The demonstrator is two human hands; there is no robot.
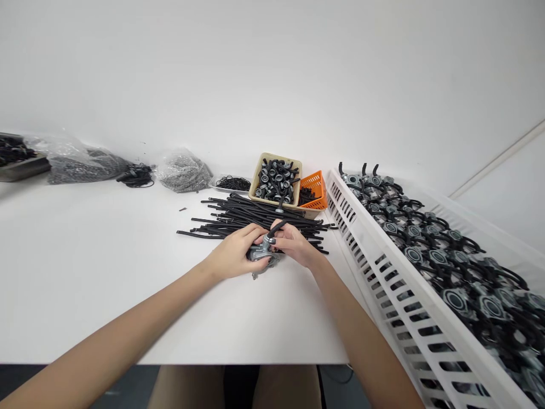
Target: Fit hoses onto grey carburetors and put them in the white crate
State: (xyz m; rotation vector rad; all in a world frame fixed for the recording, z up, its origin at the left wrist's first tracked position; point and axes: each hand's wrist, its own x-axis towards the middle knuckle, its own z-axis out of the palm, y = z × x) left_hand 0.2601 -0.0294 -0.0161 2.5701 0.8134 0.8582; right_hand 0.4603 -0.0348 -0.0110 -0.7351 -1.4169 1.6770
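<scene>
My left hand (pixel 235 254) is closed around a small grey metal part (pixel 260 254) held just above the white table (pixel 97 272). My right hand (pixel 294 242) pinches a short black rubber tube (pixel 276 228) that sticks up from the top of that part. Both hands meet at the middle of the table, right in front of a pile of black tubes (pixel 247 218). Most of the metal part is hidden by my fingers.
A tan bin of black rings (pixel 276 179) and a small orange basket (pixel 315 190) stand behind the tubes. A long white slotted crate (pixel 392 272) of finished metal parts with tubes runs along the right. Plastic bags of small parts (pixel 183 170) lie at the back left.
</scene>
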